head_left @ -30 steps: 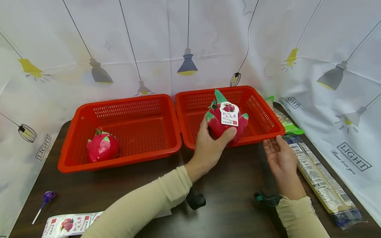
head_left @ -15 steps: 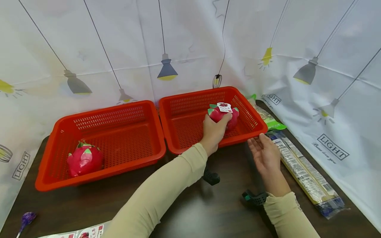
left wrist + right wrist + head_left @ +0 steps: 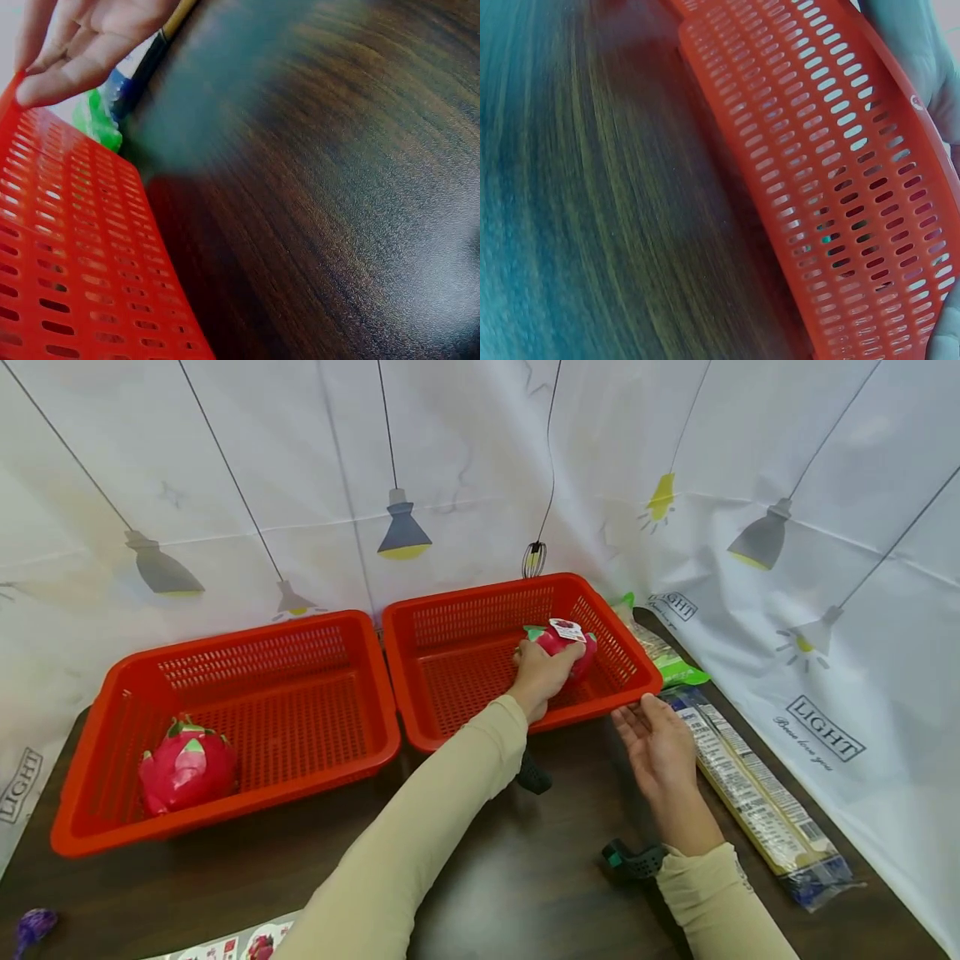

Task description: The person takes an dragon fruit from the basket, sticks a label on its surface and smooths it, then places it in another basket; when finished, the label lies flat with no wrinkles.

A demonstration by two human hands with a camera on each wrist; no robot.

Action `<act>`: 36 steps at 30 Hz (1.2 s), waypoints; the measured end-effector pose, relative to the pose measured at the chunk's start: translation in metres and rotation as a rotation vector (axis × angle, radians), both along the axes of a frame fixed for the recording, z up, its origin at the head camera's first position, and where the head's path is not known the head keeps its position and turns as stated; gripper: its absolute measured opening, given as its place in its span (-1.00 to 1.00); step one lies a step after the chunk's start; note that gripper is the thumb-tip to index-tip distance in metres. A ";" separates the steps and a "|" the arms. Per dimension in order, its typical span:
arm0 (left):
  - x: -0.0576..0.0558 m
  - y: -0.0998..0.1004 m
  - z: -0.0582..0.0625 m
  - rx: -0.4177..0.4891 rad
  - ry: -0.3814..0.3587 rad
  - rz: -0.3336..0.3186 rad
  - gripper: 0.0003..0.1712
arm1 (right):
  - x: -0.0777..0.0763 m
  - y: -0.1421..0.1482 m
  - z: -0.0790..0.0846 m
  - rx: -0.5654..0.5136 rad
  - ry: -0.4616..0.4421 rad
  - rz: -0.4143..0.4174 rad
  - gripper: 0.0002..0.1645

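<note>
My left hand (image 3: pixel 542 678) grips a pink dragon fruit (image 3: pixel 583 658) with green tips inside the right red plastic basket (image 3: pixel 465 647). A white printed label (image 3: pixel 567 629) shows on top of the fruit. At that basket's front right corner, my right hand (image 3: pixel 662 747) is palm up and holds the rim. The left wrist view shows the right hand (image 3: pixel 97 37) with its fingers and thumb meeting at the rim. In the right wrist view, the basket's slotted wall (image 3: pixel 780 135) half hides the fruit. Another dragon fruit (image 3: pixel 191 767) sits in the left red basket (image 3: pixel 315 693).
A green-edged bag (image 3: pixel 663 652) and a long packet (image 3: pixel 757 793) lie right of the baskets. A strip of printed labels (image 3: pixel 225 947) lies at the front edge of the view, and a purple-wrapped lollipop (image 3: pixel 33 928) at lower left. A white printed sheet (image 3: pixel 465 460) hangs behind.
The left hand has lowered the labelled dragon fruit from above the right basket's front rim to inside it. The right hand has stayed at the basket corner. The head view has shifted rightward.
</note>
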State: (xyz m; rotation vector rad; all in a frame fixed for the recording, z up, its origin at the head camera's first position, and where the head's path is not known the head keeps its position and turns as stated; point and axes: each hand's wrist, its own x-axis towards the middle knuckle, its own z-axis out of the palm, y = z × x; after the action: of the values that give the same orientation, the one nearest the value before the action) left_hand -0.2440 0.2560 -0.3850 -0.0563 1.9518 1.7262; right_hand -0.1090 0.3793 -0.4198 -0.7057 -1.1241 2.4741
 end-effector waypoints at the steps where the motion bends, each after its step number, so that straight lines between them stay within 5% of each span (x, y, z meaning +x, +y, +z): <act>1: -0.001 0.000 0.002 -0.011 0.000 -0.006 0.16 | -0.001 0.000 0.002 0.006 0.008 0.006 -0.42; 14: -0.003 -0.007 0.013 -0.168 0.007 -0.089 0.23 | -0.011 -0.007 0.008 0.015 0.078 0.002 -0.77; 23: -0.002 -0.007 0.015 -0.253 0.091 -0.070 0.06 | -0.009 -0.007 0.009 0.016 0.043 -0.002 -0.72; 28: 0.005 -0.003 0.013 -0.379 0.162 -0.139 0.11 | -0.001 -0.002 0.005 0.003 0.012 -0.016 -0.62; 36: 0.009 -0.006 0.010 -0.484 0.172 -0.224 0.18 | 0.004 0.000 0.001 -0.039 -0.009 -0.011 -0.58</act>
State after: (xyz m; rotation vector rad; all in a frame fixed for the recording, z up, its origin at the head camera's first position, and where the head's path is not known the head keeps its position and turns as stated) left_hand -0.2350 0.2503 -0.3751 0.1373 2.3616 1.1223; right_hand -0.1050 0.3789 -0.4186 -0.7324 -1.0750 2.4925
